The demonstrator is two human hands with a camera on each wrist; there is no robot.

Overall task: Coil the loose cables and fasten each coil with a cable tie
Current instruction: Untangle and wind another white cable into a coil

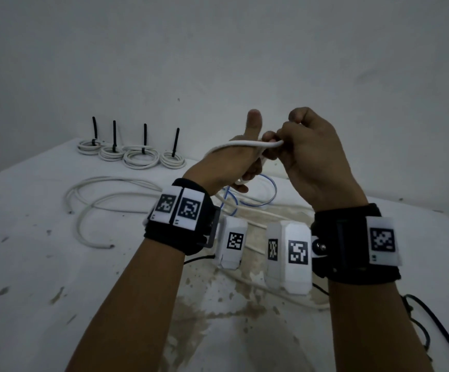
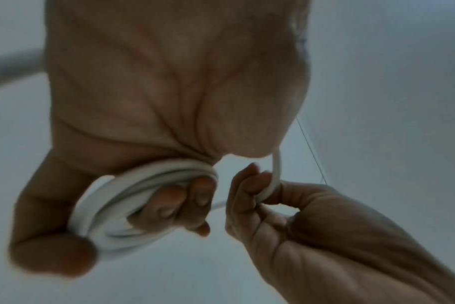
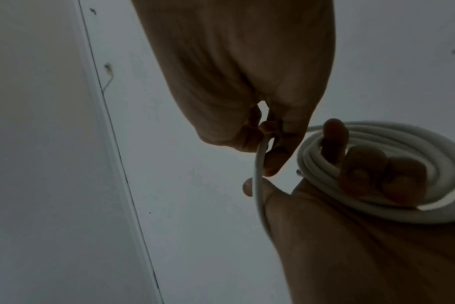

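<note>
Centrally, above the white table (image 1: 57,264), the left hand (image 1: 226,167) holds a white cable coil (image 2: 143,197): its fingers (image 2: 174,201) curl through the middle of the loops, and the thumb points upward. From the coil a free strand of the same cable runs across the back of the left hand to the right hand (image 1: 314,162), whose thumb and curled fingertips (image 2: 249,185) pinch it just beside the left thumb. Both hands are raised clear of the tabletop.

At the far left of the table lie four finished coils (image 1: 130,155) in a row, side by side, each bound by a black cable tie (image 1: 145,135) whose tail stands upright. Nearer, loose white cables (image 1: 97,208) sprawl in open curves on the table, and a thin blue wire (image 1: 266,194) loops beneath the hands. Brown stains (image 1: 218,312) mark the table surface between the forearms. Black wristbands (image 1: 352,242) with white coded tags sit on both wrists.
</note>
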